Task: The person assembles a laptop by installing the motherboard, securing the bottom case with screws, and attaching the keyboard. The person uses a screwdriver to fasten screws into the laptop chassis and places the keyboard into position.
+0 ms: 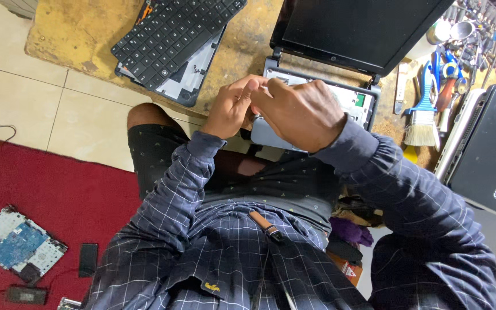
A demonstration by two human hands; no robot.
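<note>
- Shirt, dark plaid w/ thin white check, fills near foreground; brown strap w/ buckle lies across it at centre.
- Red carpet on person's far left side of frame; on it a bare blue circuit board in grey frame, a small black phone-like slab just beside it, and a black power brick near bottom edge.
- Dark shorts and one bare knee show above the shirt.
- Left hand and right hand meet over front edge of opened laptop base. Fingertips of both pressed together at one spot; looks like a pinch on sth. small, but item too small to tell. Right-hand fingers curled, not spread.
- Laptop base: grey, keyboard removed, inner plate exposed; sits on worn yellow-brown bench, near edge just above person's lap. Its black lid/screen stands open behind.
- Detached black keyboard lies on another grey panel, well left of the hands.
- Right of laptop: paintbrush w/ blue handle, assorted hand tools, a closed black laptop.
- Floor beyond carpet: pale tile.
</note>
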